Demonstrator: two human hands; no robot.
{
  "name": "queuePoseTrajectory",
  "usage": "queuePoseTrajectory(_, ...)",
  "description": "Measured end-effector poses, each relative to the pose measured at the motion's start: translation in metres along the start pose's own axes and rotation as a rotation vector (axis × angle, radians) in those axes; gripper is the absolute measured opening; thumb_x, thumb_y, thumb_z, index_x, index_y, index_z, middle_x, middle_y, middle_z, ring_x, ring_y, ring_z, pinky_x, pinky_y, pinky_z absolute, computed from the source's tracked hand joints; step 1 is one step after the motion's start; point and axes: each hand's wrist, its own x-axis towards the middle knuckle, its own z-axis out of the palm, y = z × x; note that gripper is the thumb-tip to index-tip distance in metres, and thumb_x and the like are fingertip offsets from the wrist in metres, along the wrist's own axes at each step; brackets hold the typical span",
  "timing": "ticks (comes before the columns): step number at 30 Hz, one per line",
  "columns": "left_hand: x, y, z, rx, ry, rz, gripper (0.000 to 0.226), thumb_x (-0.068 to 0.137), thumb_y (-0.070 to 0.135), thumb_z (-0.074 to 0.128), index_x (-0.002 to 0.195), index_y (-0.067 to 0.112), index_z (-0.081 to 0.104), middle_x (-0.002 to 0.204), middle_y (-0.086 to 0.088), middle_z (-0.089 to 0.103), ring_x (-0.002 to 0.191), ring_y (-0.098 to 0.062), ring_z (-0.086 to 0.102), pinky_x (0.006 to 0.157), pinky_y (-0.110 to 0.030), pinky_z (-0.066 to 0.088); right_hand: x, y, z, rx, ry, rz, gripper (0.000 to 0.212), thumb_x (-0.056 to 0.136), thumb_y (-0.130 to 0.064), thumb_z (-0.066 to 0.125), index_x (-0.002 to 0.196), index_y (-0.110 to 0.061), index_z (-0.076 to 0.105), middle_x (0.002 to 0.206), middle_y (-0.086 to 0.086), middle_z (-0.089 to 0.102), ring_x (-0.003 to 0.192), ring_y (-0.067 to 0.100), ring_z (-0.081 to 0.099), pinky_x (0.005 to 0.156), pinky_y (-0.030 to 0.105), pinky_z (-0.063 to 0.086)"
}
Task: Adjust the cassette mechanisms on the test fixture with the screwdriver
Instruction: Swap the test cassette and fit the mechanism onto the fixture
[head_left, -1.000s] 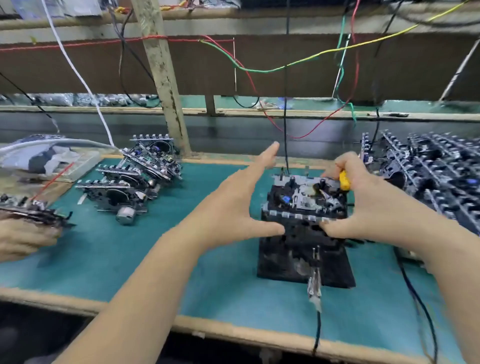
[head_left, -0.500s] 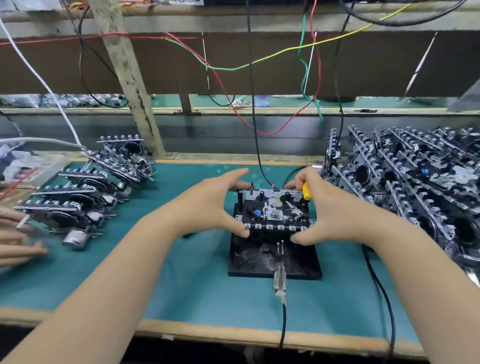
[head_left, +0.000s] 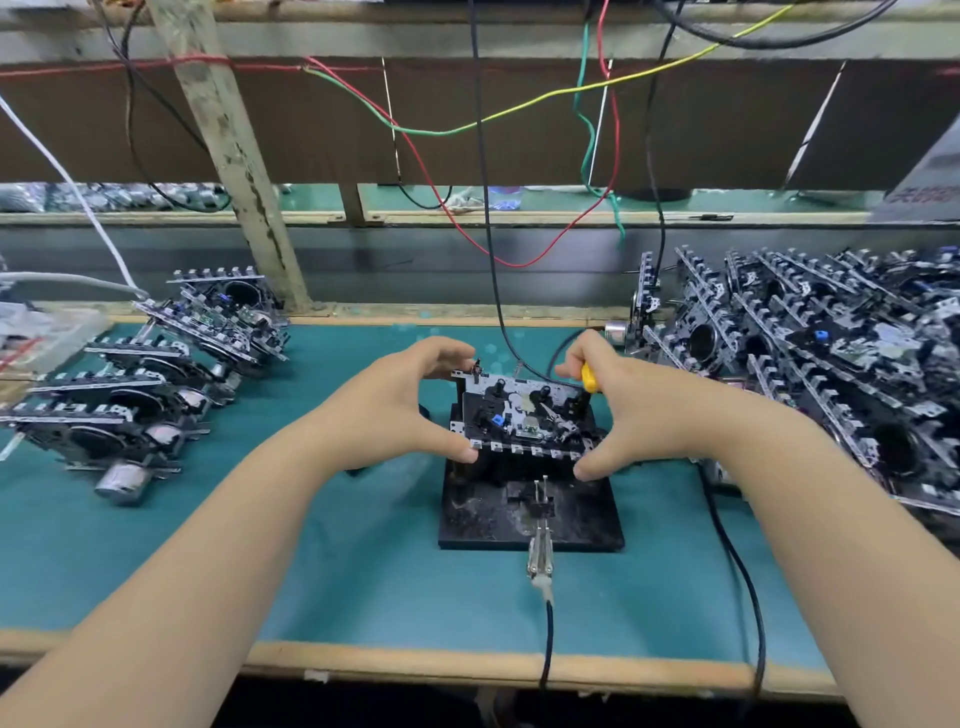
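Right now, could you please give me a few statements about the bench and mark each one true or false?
1. Both hands, left hand and right hand, grip the cassette mechanism on the black test fixture. True.
2. The yellow-handled screwdriver lies on the green mat. False: the right hand holds it.
3. The larger pile of mechanisms sits right of the fixture. True.
4. The fixture has no cable. False: a black cable runs off its front, over the bench edge.
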Motion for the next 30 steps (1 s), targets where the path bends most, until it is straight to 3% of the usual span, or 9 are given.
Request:
queuePoseTrajectory(3, -0.001, -0.001, 0.0, -0.023, 0.011, 0.003, 0.087, 0.061, 0.025, 0.096, 0.133, 0.037, 0.048, 0.135, 0.027, 0.056, 0.123, 0.02, 0.046, 0.089, 0.005, 0.031, 0.009, -0.003, 0.002, -0.01, -0.02, -0.007, 0.074, 0.065, -0.032, 0.09, 0.102, -0.03, 0.026, 0.131, 0.013, 0.056, 0.1, 0.033, 0.06, 0.087, 0.045, 0.05)
queuePoseTrajectory(5, -0.003, -0.001, -0.002, -0.034, 0.018, 0.005, 0.088, 0.061, 0.026, 0.096, 0.131, 0.041, 0.047, 0.134, 0.028, 0.057, 0.124, 0.019, 0.046, 0.091, 0.001, 0.032, 0.01, -0.002, 0.001, 0.012, -0.007, -0.021, 0.074, 0.065, -0.03, 0.09, 0.105, -0.029, 0.028, 0.13, 0.009, 0.055, 0.107, 0.028, 0.058, 0.086, 0.042, 0.05)
queuePoseTrajectory(9, -0.004, -0.001, -0.004, -0.065, 0.064, 0.02, 0.103, 0.059, 0.031, 0.097, 0.144, 0.044, 0.039, 0.135, 0.032, 0.055, 0.128, 0.021, 0.04, 0.095, 0.002, 0.027, 0.001, 0.003, -0.016, 0.181, 0.097, -0.07, 0.068, 0.065, -0.029, 0.089, 0.098, -0.039, 0.03, 0.131, -0.013, 0.054, 0.075, -0.017, 0.053, 0.058, 0.014, 0.044)
queuePoseTrajectory(12, -0.003, 0.001, 0.004, -0.007, 0.024, 0.006, 0.119, 0.058, 0.042, 0.095, 0.154, 0.045, 0.025, 0.136, 0.04, 0.051, 0.129, 0.023, 0.035, 0.096, -0.002, 0.026, -0.007, 0.003, -0.021, 0.205, 0.108, -0.05, 0.069, 0.062, -0.038, 0.089, 0.095, -0.044, 0.029, 0.129, -0.021, 0.055, 0.064, -0.001, 0.055, 0.06, 0.03, 0.051)
queuePoseTrajectory(16, -0.001, 0.002, 0.009, 0.034, 0.001, -0.017, 0.123, 0.06, 0.044, 0.095, 0.157, 0.041, 0.02, 0.14, 0.04, 0.047, 0.124, 0.03, 0.032, 0.091, 0.001, 0.026, -0.009, 0.008, -0.004, 0.173, 0.095, -0.024, 0.066, 0.065, -0.031, 0.088, 0.095, -0.039, 0.03, 0.129, -0.018, 0.053, 0.106, 0.024, 0.057, 0.088, 0.037, 0.049)
queuePoseTrajectory(19, 0.001, 0.005, 0.005, 0.067, -0.044, -0.025, 0.124, 0.06, 0.044, 0.095, 0.158, 0.038, 0.019, 0.143, 0.035, 0.047, 0.123, 0.028, 0.033, 0.09, 0.001, 0.026, -0.011, 0.009, -0.003, 0.199, 0.115, -0.039, 0.068, 0.063, -0.037, 0.088, 0.095, -0.042, 0.029, 0.125, -0.025, 0.053, 0.108, 0.015, 0.054, 0.08, 0.015, 0.042)
queuePoseTrajectory(24, 0.001, 0.01, 0.007, 0.102, -0.036, -0.021, 0.118, 0.065, 0.039, 0.093, 0.158, 0.037, 0.02, 0.147, 0.028, 0.047, 0.134, 0.01, 0.038, 0.099, -0.018, 0.03, -0.016, 0.01, -0.007, 0.175, 0.096, -0.019, 0.075, 0.059, -0.044, 0.094, 0.094, -0.05, 0.027, 0.133, -0.026, 0.053, 0.114, 0.009, 0.052, 0.082, 0.031, 0.039)
queuePoseTrajectory(27, 0.001, 0.009, 0.007, 0.114, -0.023, -0.013, 0.116, 0.065, 0.039, 0.093, 0.157, 0.038, 0.021, 0.146, 0.03, 0.046, 0.135, 0.011, 0.036, 0.095, -0.013, 0.03, -0.016, 0.013, -0.011, 0.104, 0.087, -0.024, 0.077, 0.059, -0.041, 0.095, 0.094, -0.049, 0.027, 0.136, -0.024, 0.053, 0.106, -0.015, 0.047, 0.074, 0.018, 0.038)
queuePoseTrajectory(30, 0.001, 0.01, 0.005, 0.094, -0.037, -0.03, 0.116, 0.065, 0.038, 0.094, 0.157, 0.037, 0.023, 0.146, 0.029, 0.047, 0.137, 0.01, 0.037, 0.1, -0.017, 0.031, -0.012, 0.014, -0.012, 0.089, 0.088, -0.004, 0.073, 0.061, -0.036, 0.093, 0.093, -0.048, 0.028, 0.134, -0.02, 0.055, 0.091, -0.022, 0.048, 0.064, 0.013, 0.034)
